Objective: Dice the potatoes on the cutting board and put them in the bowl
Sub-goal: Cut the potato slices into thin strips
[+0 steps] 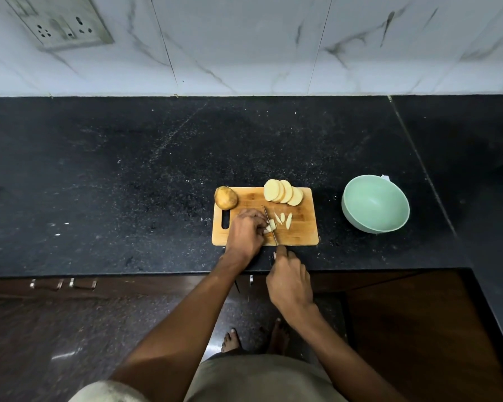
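A wooden cutting board [301,233] lies on the black counter. On its back left corner sits a whole unpeeled potato [225,197]. Several round potato slices [283,192] lean in a row at its back edge. A few cut strips [285,219] lie near the middle. My left hand [246,232] pinches a potato slice [270,227] down on the board. My right hand [289,280] grips the handle of a knife [270,227], whose blade stands on that slice right beside my left fingertips. A pale green bowl [375,203] stands empty to the right of the board.
The black granite counter [128,184] runs wide to the left and back, up to a marble-look tiled wall with a socket plate [61,23]. The counter's front edge runs just behind my right hand. Drawer handles [63,283] sit below it.
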